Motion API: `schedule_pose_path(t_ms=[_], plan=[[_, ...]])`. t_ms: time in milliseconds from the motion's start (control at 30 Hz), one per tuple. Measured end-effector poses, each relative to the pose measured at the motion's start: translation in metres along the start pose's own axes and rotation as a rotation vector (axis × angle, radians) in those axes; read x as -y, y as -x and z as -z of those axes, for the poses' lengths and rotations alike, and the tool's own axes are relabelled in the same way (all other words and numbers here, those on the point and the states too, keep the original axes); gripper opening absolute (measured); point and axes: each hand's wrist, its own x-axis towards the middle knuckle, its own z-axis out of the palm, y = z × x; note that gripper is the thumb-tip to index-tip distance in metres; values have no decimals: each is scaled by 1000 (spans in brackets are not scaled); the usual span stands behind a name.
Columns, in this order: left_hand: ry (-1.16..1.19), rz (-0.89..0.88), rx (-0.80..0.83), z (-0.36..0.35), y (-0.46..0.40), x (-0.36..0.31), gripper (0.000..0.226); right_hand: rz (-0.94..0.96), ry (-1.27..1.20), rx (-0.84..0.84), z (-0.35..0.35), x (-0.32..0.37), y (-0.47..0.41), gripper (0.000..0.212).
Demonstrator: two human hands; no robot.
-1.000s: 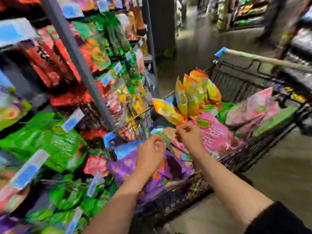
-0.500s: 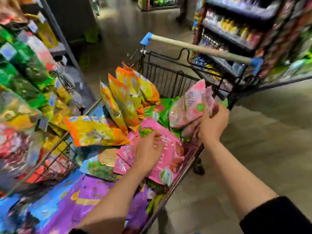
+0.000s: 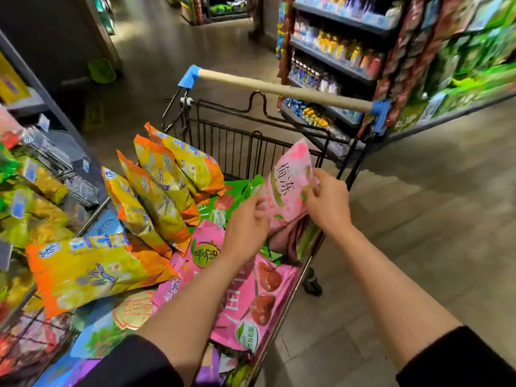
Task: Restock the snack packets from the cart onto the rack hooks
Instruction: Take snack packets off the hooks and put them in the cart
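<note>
Both hands hold one glossy pink packet (image 3: 290, 188) upright above the cart (image 3: 251, 152): left hand (image 3: 247, 227) pinches its lower left edge, right hand (image 3: 326, 202) its right edge. Its long axis stands vertical. The rack (image 3: 42, 196) lies well left, nearer the left hand. Crinkly yellow packets (image 3: 156, 191) fill the cart.

Dim aisle light, blurred bowed edges, centre fairly sharp.

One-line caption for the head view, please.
Both hands, left and right, lift a light pink snack packet from the black wire cart.
</note>
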Motion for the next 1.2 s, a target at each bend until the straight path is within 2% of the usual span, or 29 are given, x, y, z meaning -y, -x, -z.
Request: schedule_pose_path(t_ms=[100, 200, 267, 367, 400, 467, 533, 600, 733, 833, 933, 1033, 1133, 1200], plan=[[-154, -239, -69, 1, -27, -15, 69, 140, 94, 57, 6, -1, 6, 43], [-349, -396, -11, 7, -58, -33, 88, 258, 102, 44, 5, 3, 17, 48], [-555, -454, 50, 12, -76, -39, 71, 234, 23, 100, 6, 0, 17, 44], [-816, -507, 61, 22, -96, -38, 28, 113, -161, 156, 12, 0, 11, 19], [-851, -538, 61, 24, -100, -35, 20, 51, -254, 148, 14, 3, 9, 15], [-848, -625, 49, 28, -105, -30, 11, -123, -391, 123, 15, 6, 3, 22], [-818, -666, 41, 30, -104, -25, 11, -197, -249, 129, 7, 4, -8, 28], [-821, -655, 59, 34, -98, -22, 11, -175, -37, 154, -6, 2, -17, 17], [-838, -681, 50, 59, -86, -20, 10, -218, 59, 106, -19, 5, -16, 17], [-863, -652, 43, 87, -70, -22, 10, -106, -33, 49, -14, 14, -6, 24], [-853, -652, -49, 117, -45, -29, 15, 35, -157, 42, 4, 38, 3, 24], [-877, -677, -127, 153, -16, -41, 28, 236, -233, 97, 30, 73, 7, 21], [-944, -572, -175, 203, 35, -61, 48, 414, -284, 168, 58, 115, 11, 19], [-949, -519, -249, 237, 78, -72, 52, 517, -321, 225, 73, 148, 17, 15]])
